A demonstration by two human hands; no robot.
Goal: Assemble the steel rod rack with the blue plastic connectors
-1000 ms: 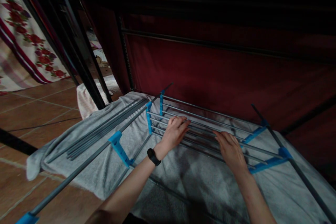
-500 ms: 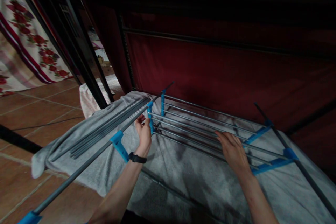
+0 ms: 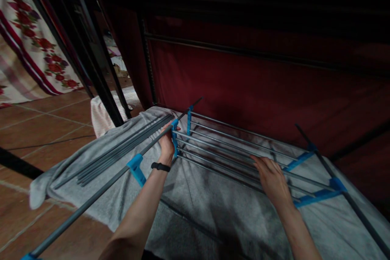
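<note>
While left hand [image 3: 167, 143] clasps blue bracket [image 3: 174, 137], right hand [image 3: 272, 179] rests mid-rods [image 3: 231, 160].

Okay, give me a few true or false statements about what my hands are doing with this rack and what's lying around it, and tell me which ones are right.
1. The left hand grips the rack at a blue bracket. True.
2. The right hand lies flat on the grey rods. True.
3. The rack sits on bare tiles. False: a grey towel lies under it, over the tiled floor.
4. A black band is on the right wrist. False: the wristband is on the left wrist.
5. Loose grey rods lie on the towel left of the rack. True.
6. The cloth behind the rack is white. False: the curtain is dark red.
</note>
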